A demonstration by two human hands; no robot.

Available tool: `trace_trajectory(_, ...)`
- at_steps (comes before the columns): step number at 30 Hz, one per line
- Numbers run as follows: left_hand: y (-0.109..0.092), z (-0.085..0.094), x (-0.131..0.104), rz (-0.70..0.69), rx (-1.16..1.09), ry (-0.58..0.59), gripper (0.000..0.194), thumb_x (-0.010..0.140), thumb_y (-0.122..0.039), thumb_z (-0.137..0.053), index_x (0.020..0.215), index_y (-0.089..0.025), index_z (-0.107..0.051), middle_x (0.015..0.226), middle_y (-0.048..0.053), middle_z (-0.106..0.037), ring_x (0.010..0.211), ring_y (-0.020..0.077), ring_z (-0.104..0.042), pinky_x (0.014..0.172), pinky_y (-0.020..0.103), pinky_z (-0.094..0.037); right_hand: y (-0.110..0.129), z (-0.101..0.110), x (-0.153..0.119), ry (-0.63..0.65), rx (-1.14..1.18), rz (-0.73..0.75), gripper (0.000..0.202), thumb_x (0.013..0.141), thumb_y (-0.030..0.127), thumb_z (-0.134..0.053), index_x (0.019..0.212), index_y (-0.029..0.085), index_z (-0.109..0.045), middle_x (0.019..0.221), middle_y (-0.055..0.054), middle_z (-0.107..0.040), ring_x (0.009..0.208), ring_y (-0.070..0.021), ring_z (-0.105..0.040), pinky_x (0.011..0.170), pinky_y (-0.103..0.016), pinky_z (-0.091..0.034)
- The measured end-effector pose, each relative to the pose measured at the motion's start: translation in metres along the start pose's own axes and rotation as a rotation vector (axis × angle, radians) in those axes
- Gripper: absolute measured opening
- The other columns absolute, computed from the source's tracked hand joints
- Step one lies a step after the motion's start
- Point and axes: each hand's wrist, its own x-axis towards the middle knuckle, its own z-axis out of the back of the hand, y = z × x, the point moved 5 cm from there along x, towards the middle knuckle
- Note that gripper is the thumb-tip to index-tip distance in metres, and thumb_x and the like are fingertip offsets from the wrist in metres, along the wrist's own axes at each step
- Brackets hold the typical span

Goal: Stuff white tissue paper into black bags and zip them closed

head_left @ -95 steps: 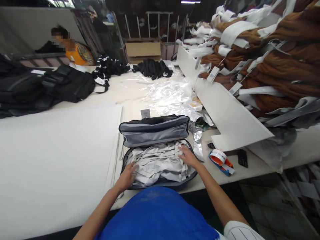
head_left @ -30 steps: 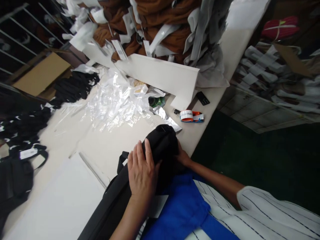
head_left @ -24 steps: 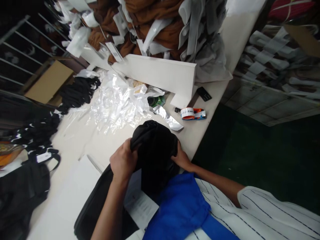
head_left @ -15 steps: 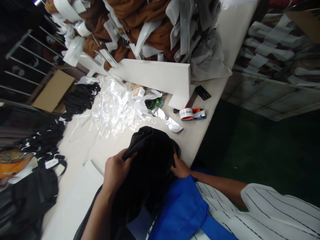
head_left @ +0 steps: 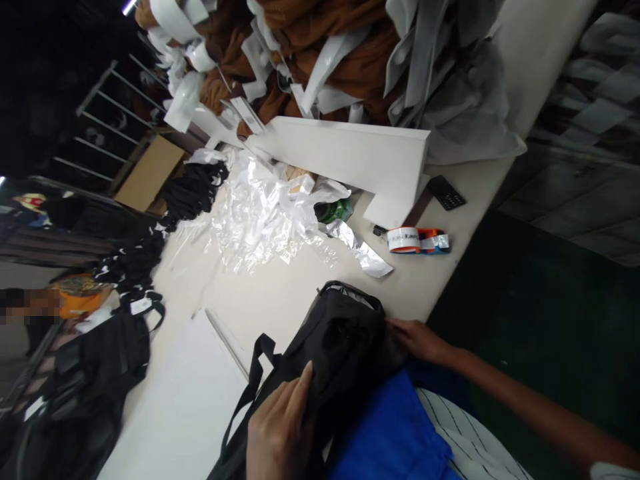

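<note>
A black bag (head_left: 345, 333) with a webbing strap lies tilted along the table's near edge, against a blue apron. Its far end shows a zipped edge and some grey lining. My left hand (head_left: 283, 420) is closed on the bag's near left part, index finger stretched along the fabric and thumb hidden. At the bag's right side, my right hand (head_left: 413, 339) grips the fabric near the far end, with its fingertips partly hidden. Left of the bag, a white board or sheet (head_left: 175, 393) lies on the table.
Clear plastic bags (head_left: 260, 213) are heaped beyond the bag. A tape dispenser (head_left: 420, 240), a black phone-like object (head_left: 446, 193) and a white L-shaped panel (head_left: 350, 147) are farther right. Wrapped brown goods (head_left: 320, 60) are stacked behind; more black bags (head_left: 95, 380) lie left.
The bag has turned so its zipped end and strap now show. My left hand has moved down along it towards me; my right hand still holds its right side. The view has shifted left.
</note>
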Motion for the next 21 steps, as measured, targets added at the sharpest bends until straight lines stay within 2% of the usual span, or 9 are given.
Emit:
trace_trajectory(1,-0.005,-0.003,0.003,-0.001,0.016,0.001,0.049,0.089,-0.011,-0.052,0.138,-0.015,-0.049,0.096,0.008,-0.072,0.081,0.0158,-0.069,0.073,0.023,-0.057,0.004,0.021,0.009,-0.094,-0.074,0.007,0.043,0.088,0.033,-0.046,0.124,0.024,-0.066,0.101,-0.007,-0.072,0.089,-0.0271,-0.067,0.083,-0.042,-0.052)
trace_trajectory(3,-0.010,-0.011,0.011,0.011,0.038,0.006,0.049,0.089,-0.010,-0.051,0.138,-0.014,-0.048,0.090,0.007,-0.071,0.078,0.0159,-0.067,0.071,0.024,-0.057,0.023,0.054,0.037,-0.230,-0.184,0.053,0.038,0.089,0.037,-0.047,0.115,0.023,-0.070,0.105,-0.008,-0.070,0.090,-0.0251,-0.065,0.083,-0.038,-0.051)
trace_trajectory(5,-0.011,-0.015,0.019,0.033,0.062,-0.008,0.048,0.089,-0.011,-0.051,0.137,-0.014,-0.049,0.088,0.007,-0.069,0.076,0.0167,-0.067,0.070,0.026,-0.057,0.052,0.066,0.076,-0.206,-0.236,0.158,0.037,0.090,0.039,-0.048,0.116,0.023,-0.069,0.110,-0.007,-0.068,0.087,-0.0218,-0.064,0.082,-0.034,-0.049)
trace_trajectory(9,-0.008,-0.019,0.031,0.071,0.069,-0.003,0.048,0.088,-0.012,-0.048,0.135,-0.012,-0.050,0.088,0.009,-0.069,0.075,0.0187,-0.066,0.065,0.028,-0.057,0.102,0.040,0.162,0.075,-0.299,0.383,0.036,0.092,0.041,-0.048,0.114,0.022,-0.070,0.118,-0.007,-0.064,0.098,-0.0218,-0.060,0.088,-0.032,-0.044)
trace_trajectory(11,-0.006,-0.020,0.033,0.090,0.067,0.011,0.049,0.086,-0.011,-0.047,0.135,-0.012,-0.050,0.089,0.010,-0.070,0.076,0.0194,-0.065,0.066,0.029,-0.057,0.111,0.020,0.200,0.229,-0.336,0.369,0.037,0.091,0.046,-0.050,0.101,0.020,-0.074,0.104,-0.007,-0.068,0.095,-0.0227,-0.059,0.083,-0.030,-0.042)
trace_trajectory(13,-0.004,-0.019,0.035,0.107,0.070,0.013,0.050,0.084,-0.009,-0.046,0.133,-0.011,-0.051,0.092,0.011,-0.070,0.078,0.0204,-0.066,0.069,0.031,-0.057,0.109,0.000,0.231,0.423,-0.375,0.290,0.043,0.087,0.055,-0.053,0.079,0.017,-0.074,0.077,-0.004,-0.065,0.078,-0.0204,-0.057,0.071,-0.028,-0.040)
trace_trajectory(16,0.001,-0.019,0.036,0.155,0.052,0.030,0.053,0.078,-0.007,-0.047,0.131,-0.011,-0.052,0.094,0.011,-0.070,0.080,0.0212,-0.065,0.070,0.033,-0.058,0.100,-0.019,0.258,0.692,-0.351,0.183,0.053,0.075,0.067,-0.061,0.064,0.016,-0.070,0.054,0.001,-0.052,0.060,-0.0149,-0.047,0.059,-0.027,-0.034)
trace_trajectory(18,0.006,-0.019,0.038,0.192,0.032,0.035,0.056,0.075,-0.005,-0.046,0.130,-0.011,-0.054,0.093,0.011,-0.070,0.080,0.0214,-0.064,0.069,0.034,-0.058,0.096,-0.024,0.267,0.740,-0.270,0.106,0.050,0.063,0.066,-0.072,0.067,0.016,-0.074,0.056,0.001,-0.057,0.061,-0.0145,-0.048,0.059,-0.026,-0.034)
trace_trajectory(21,0.012,-0.018,0.040,0.214,0.013,0.017,0.057,0.073,-0.003,-0.046,0.129,-0.012,-0.055,0.094,0.011,-0.070,0.079,0.0214,-0.064,0.067,0.033,-0.057,0.090,-0.027,0.271,0.722,-0.097,-0.035,0.047,0.051,0.056,-0.084,0.079,0.018,-0.079,0.071,-0.002,-0.070,0.070,-0.0172,-0.056,0.064,-0.026,-0.041)
